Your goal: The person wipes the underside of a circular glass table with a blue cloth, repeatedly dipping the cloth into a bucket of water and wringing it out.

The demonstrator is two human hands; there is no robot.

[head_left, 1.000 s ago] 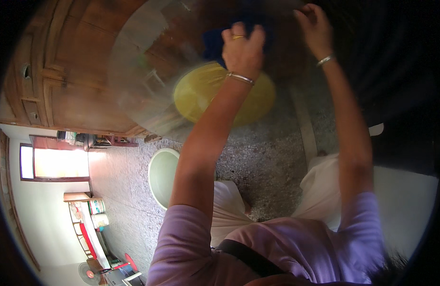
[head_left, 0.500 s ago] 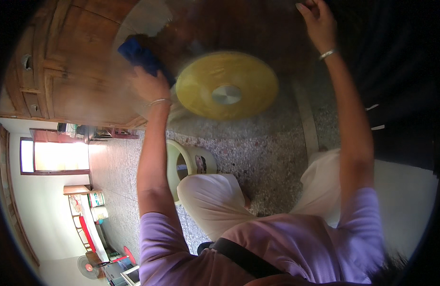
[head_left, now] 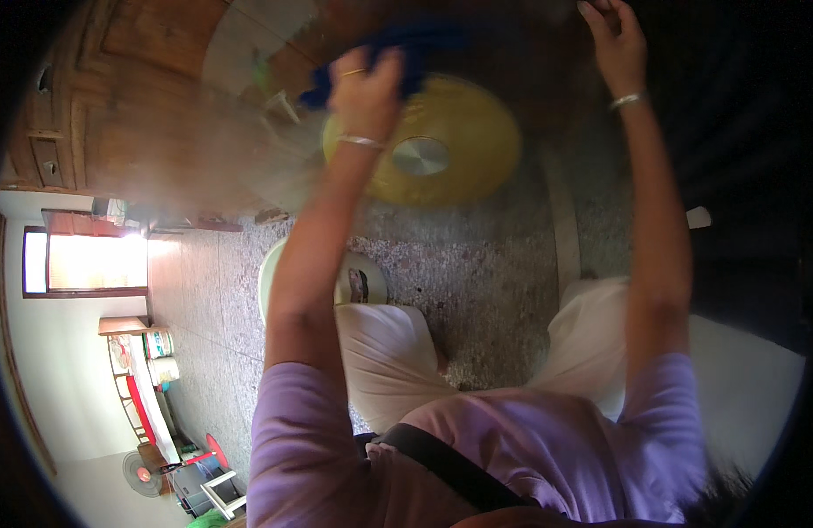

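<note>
A dark blue cloth is bunched under my left hand, whose fingers are closed on it. It lies against a clear round glass top, over the left far part of a yellow disc with a silver round centre. My right hand is at the top edge of the view, to the right of the disc. Its fingers are curled together, partly cut off by the frame; what they grip, if anything, does not show.
Below the glass, a pale bucket stands on the speckled floor beside my left knee. Wooden drawers are at the far left. A fan and a shelf with tubs stand toward the lower left.
My left hand has moved right with the blue cloth, from beside the yellow disc to over its far left part. My right hand has shifted slightly right.
</note>
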